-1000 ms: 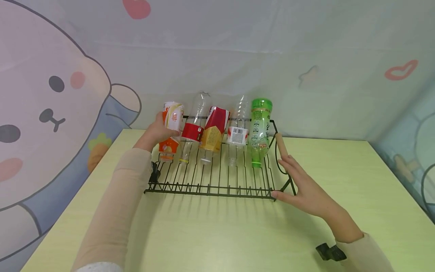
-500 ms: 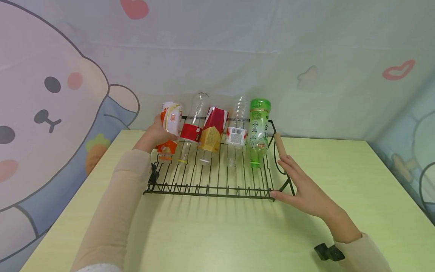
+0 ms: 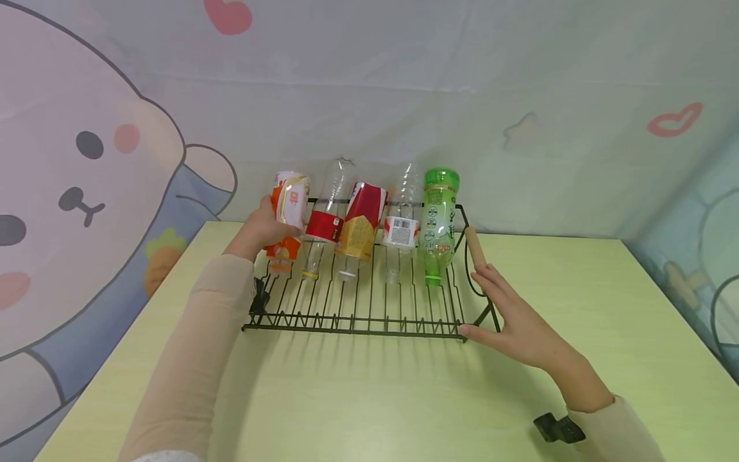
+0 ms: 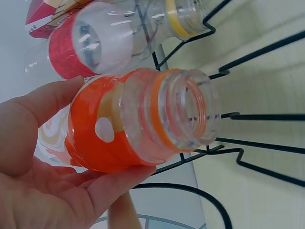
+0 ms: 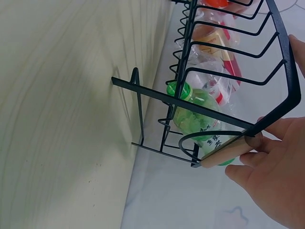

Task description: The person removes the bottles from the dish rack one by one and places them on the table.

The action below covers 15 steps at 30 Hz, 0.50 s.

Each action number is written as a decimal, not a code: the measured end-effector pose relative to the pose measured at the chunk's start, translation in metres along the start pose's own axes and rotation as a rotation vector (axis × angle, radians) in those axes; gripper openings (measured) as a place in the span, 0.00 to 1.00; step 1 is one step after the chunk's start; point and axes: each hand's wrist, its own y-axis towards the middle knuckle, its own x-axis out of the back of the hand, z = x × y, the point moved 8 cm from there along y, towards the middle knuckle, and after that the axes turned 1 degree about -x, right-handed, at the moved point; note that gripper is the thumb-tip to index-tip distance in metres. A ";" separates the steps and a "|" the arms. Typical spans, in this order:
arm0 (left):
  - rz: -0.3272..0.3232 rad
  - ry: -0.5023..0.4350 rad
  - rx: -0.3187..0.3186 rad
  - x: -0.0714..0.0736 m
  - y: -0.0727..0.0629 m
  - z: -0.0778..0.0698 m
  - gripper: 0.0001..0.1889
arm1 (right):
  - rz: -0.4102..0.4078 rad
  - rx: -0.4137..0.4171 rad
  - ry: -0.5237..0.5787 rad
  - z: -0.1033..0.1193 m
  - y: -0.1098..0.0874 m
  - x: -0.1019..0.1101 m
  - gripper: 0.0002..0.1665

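Observation:
My left hand grips a plastic bottle with an orange and white label, at the left end of a black wire rack. In the left wrist view, the bottle's uncapped mouth points toward the rack's wires, with the thumb and fingers on opposite sides of its label. At the rack's right end, my right hand has its fingers spread, the thumb at the front corner and fingertips by the wooden handle. The right wrist view shows fingertips touching that handle.
Beside the held bottle, other bottles lean neck-down on the rack: a red-labelled clear one, a red and gold one, a white-labelled clear one and a green one. The rack stands on a pale table before a cartoon-printed backdrop.
The left hand has shifted slightly on the orange and white bottle, whose label has turned a little. The right hand and the other bottles keep their places.

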 end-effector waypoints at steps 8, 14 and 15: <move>-0.030 0.015 0.003 0.009 -0.005 -0.004 0.47 | 0.000 0.010 -0.013 0.001 0.000 0.001 0.55; -0.028 0.019 0.008 0.014 -0.007 -0.007 0.48 | 0.004 0.008 -0.011 0.000 0.001 0.002 0.55; -0.030 0.023 0.007 0.015 -0.008 -0.008 0.48 | 0.004 0.010 -0.008 0.001 0.001 0.003 0.55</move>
